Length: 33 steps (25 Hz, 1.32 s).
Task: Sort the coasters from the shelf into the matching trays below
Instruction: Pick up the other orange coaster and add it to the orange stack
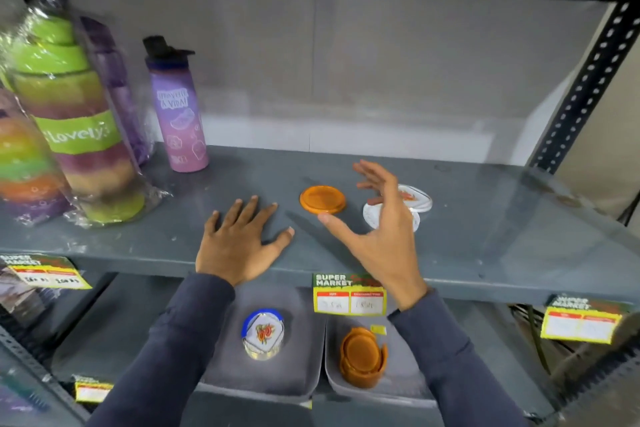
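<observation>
While the orange coaster (322, 199) lies at centre frame on the grey shelf (485, 229), your right hand (377, 232) hovers beside it, fingers spread, empty; your left hand (239, 241) rests flat, fingers apart, lower left of it.

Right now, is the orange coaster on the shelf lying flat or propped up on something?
Flat. The orange coaster rests with its full face up on the grey shelf, apart from the white coasters; neither hand touches it.
</observation>
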### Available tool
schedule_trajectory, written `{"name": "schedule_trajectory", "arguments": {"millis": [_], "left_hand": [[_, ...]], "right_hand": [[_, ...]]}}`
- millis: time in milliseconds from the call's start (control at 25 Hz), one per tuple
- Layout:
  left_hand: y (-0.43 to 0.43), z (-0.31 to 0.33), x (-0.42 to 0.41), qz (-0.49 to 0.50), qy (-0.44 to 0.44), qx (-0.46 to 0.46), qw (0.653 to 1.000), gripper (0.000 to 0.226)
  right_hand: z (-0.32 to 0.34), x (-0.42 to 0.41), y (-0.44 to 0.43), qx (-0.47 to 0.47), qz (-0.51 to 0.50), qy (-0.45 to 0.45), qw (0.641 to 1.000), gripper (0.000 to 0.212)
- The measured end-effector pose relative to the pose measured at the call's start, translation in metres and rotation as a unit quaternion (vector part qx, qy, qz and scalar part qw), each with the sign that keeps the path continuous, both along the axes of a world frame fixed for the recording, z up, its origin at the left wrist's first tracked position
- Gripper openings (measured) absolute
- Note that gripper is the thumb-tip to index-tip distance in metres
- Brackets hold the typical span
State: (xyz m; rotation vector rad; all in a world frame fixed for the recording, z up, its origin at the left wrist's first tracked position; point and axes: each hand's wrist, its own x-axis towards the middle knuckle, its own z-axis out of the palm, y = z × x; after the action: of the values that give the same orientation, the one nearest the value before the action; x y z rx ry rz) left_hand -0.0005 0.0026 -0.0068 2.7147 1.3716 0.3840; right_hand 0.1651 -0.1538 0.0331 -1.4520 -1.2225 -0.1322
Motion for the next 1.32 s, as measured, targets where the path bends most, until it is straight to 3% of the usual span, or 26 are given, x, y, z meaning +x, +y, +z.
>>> {"name": "schedule_trajectory", "arguments": {"millis": [200,400,640,840,1120,1320], "left_hand": [[0.002,0.0,0.0,0.0,-0.016,-0.003,1.0,0.083],[0.002,-0.001,0.0,-0.001,-0.025,-0.002,1.0,0.083],[0.002,0.0,-0.001,-0.003,-0.024,-0.002,1.0,0.085],[0.002,0.0,0.0,-0.003,-0.015,0.001,1.0,0.084],[0.0,-0.003,-0.001,-0.004,-0.012,0.008,1.0,0.081],[0.0,-0.002,-0.002,-0.006,-0.013,0.009,1.0,0.079]], "right_hand": [[-0.002,0.024,0.064,-0.253,-0.068,-0.071,0.963,0.107],[-0.015,0.035,0.088,-0.311,-0.11,-0.126,0.936,0.101],[-0.006,0.032,0.078,-0.245,-0.09,-0.111,0.959,0.088],[0.031,0.013,0.037,-0.074,-0.099,-0.125,0.984,0.093],[0.082,-0.02,-0.036,0.15,-0.145,-0.204,0.956,0.098],[0.091,-0.028,-0.054,0.137,-0.147,-0.202,0.959,0.099]]}}
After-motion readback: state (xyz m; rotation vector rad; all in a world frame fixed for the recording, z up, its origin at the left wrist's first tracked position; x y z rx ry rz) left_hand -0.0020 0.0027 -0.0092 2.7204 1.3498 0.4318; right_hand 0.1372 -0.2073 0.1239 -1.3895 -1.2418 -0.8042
